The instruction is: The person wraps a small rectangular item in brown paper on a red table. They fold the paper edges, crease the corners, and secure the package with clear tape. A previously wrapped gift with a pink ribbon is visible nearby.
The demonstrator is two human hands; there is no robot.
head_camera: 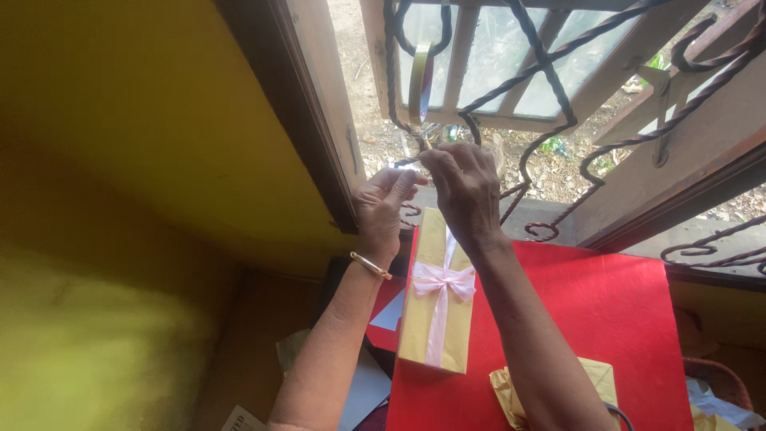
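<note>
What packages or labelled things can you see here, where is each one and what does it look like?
Gift box: on the red sheet below both hands, long yellow rectangle tied with a pale pink ribbon bow.
Crumpled yellow wrapping: bottom edge of the red sheet, beside the right forearm.
Printed paper: bottom left, white corner only.

Left hand [385, 209]: arm raised, fingers curled, tips pinched. Right hand [464, 190]: forearm extended fwd, fingers pinched, tips close to left's.
</note>
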